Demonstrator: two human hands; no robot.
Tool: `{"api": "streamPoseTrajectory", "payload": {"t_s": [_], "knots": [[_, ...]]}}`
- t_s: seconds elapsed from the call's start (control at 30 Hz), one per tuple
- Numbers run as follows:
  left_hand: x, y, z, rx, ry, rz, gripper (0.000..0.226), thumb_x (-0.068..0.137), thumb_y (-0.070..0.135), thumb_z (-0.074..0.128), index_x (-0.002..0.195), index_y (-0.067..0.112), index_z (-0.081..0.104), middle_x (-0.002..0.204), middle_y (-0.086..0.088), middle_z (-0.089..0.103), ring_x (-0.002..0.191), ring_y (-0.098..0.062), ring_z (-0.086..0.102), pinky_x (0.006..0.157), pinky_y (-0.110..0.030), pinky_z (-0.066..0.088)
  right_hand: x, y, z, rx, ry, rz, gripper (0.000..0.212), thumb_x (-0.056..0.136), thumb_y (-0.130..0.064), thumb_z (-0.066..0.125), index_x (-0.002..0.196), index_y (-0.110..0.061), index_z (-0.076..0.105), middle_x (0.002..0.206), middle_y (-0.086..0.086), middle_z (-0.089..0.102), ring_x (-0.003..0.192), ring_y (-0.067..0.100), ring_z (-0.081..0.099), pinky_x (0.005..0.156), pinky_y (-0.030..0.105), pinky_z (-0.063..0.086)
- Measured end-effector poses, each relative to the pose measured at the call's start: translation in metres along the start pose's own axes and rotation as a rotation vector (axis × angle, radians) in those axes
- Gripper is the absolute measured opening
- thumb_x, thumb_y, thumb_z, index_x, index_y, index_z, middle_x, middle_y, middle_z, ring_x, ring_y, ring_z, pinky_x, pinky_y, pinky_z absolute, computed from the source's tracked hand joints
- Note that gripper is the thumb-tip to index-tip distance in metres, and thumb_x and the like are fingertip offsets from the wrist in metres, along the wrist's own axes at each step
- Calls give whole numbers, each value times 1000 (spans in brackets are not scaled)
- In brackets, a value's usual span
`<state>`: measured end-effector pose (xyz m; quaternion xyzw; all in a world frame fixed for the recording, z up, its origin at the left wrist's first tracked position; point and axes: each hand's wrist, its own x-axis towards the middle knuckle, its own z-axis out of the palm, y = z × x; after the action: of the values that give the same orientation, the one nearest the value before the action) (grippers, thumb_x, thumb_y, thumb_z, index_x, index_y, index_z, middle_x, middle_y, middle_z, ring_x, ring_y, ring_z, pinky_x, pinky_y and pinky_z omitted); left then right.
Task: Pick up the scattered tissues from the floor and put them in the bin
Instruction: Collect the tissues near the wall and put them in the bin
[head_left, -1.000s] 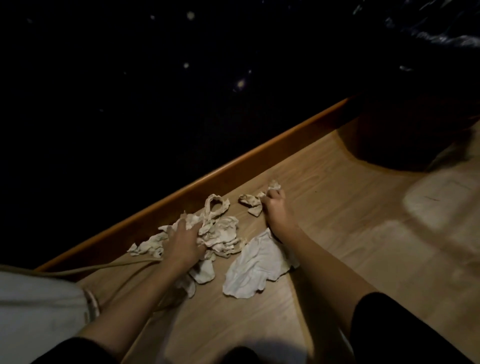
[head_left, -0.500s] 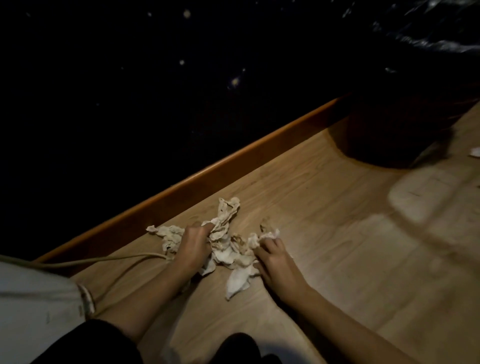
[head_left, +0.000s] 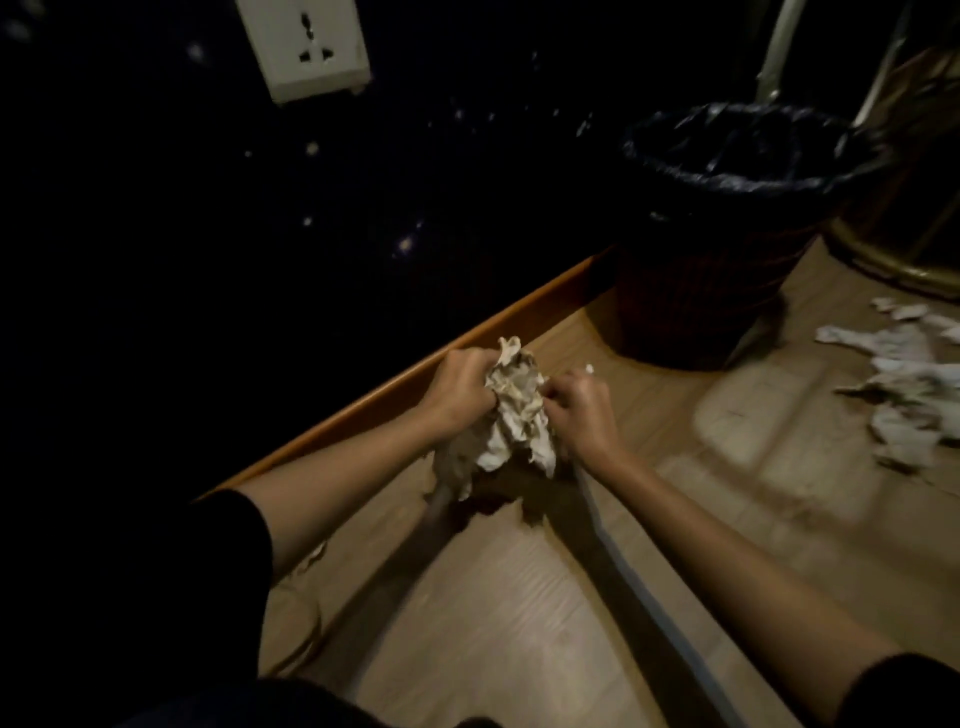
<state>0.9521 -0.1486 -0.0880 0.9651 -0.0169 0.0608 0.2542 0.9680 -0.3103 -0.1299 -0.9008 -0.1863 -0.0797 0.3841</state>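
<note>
Together left hand and right hand clutch tissue wad.

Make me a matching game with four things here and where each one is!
Things:
1. bunched tissues
2. bin
3. wall socket
4. loose tissues

Places:
A. high on the dark wall
B. scattered on the floor at the far right
C. squeezed between left hand and right hand
D. standing on the floor beside the skirting board

Pairs: 1-C, 2-D, 3-A, 4-B
</note>
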Motion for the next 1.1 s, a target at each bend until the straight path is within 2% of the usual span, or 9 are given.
{"api": "streamPoseTrajectory", "payload": {"t_s": [0.17, 0.33, 0.4, 0.57, 0.7, 0.77, 0.87, 0.97, 1.1], "knots": [[92, 86, -38, -61, 117, 175, 8, 72, 2, 58, 73, 7, 64, 74, -10, 69, 74, -23, 65, 59, -37, 50, 75, -7, -93, -44, 232, 19, 11, 82, -2, 60, 73, 2, 63, 76, 7, 48, 68, 17, 45, 49, 11, 23], [181, 179, -75, -160, 223, 287, 9, 74, 6, 59, 66, 8, 61, 70, -8, 66, 71, -21, 62, 52, -31, 41, 153, -7, -189, -40, 424, 70, 18, 79, -1, 57, 62, -5, 55, 73, 16, 61, 65, 22, 54, 47, 21, 30], [212, 208, -81, -207, 222, 313, 9, 75, 7, 58, 69, 11, 63, 75, -8, 68, 76, -23, 63, 58, -31, 44, 177, -3, -222, -48, 482, 109, 11, 80, -5, 59, 69, -4, 62, 77, 15, 65, 72, 25, 59, 56, 26, 36], [279, 241, -54, -304, 152, 395, 26, 79, 7, 55, 101, 16, 68, 102, -10, 70, 98, -25, 62, 82, -36, 50, 219, 42, -251, -58, 481, 297, 18, 81, -12, 59, 97, -9, 68, 100, 17, 69, 96, 31, 63, 69, 27, 41], [319, 231, -14, 112, -119, 309, 60, 83, 25, 54, 138, 35, 33, 150, -9, 31, 135, -38, 28, 109, -55, 28, 230, 77, -242, -206, 337, 451, 28, 80, -14, 55, 105, -3, 60, 118, 24, 57, 107, 42, 55, 87, 42, 47], [321, 223, -6, 180, -230, 197, 60, 82, 37, 54, 138, 43, 32, 151, -5, 31, 137, -38, 22, 110, -61, 21, 229, 85, -237, -247, 296, 498, 24, 79, -11, 55, 101, -3, 61, 111, 21, 60, 100, 39, 58, 81, 40, 50], [316, 214, -3, 38, -51, 152, 37, 80, 35, 56, 115, 28, 63, 118, -7, 65, 119, -30, 52, 104, -51, 37, 231, 90, -237, -153, 354, 485, 22, 81, -9, 56, 101, -3, 63, 100, 13, 61, 92, 30, 59, 74, 35, 50], [306, 206, 1, -223, 211, 193, 20, 83, 25, 55, 94, 19, 71, 89, -7, 73, 87, -24, 68, 81, -42, 56, 226, 90, -239, -48, 411, 370, 19, 86, -10, 54, 102, -8, 64, 103, 10, 65, 94, 21, 60, 69, 27, 45], [271, 198, -7, -198, 354, 368, 20, 86, 17, 54, 98, 15, 70, 97, -5, 70, 92, -19, 63, 81, -33, 53, 195, 79, -227, -231, 479, 77, 17, 89, -17, 53, 100, -10, 64, 102, 6, 62, 97, 17, 53, 73, 22, 41]]}}
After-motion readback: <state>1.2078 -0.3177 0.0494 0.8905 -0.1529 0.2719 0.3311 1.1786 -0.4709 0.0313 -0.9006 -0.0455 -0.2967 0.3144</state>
